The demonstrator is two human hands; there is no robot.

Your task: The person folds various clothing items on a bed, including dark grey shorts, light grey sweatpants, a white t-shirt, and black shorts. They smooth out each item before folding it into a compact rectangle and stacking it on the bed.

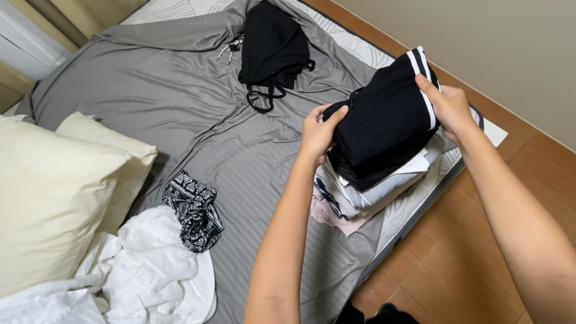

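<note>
My left hand (318,132) and right hand (449,107) each pinch an end of the folded black garment (384,124) atop the clothes stack (376,185) at the bed's (222,134) corner; it looks light, limp, best supported at both edges.

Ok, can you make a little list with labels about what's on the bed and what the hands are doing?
left hand: grips the left edge of the folded black garment
right hand: grips its right edge, by the white stripes
under the garment: a stack of folded clothes at the mattress edge
middle of bed: a patterned black-and-white cloth
far side: a black top
left side: two cream pillows, a crumpled white sheet
bed cover: grey sheet
</note>
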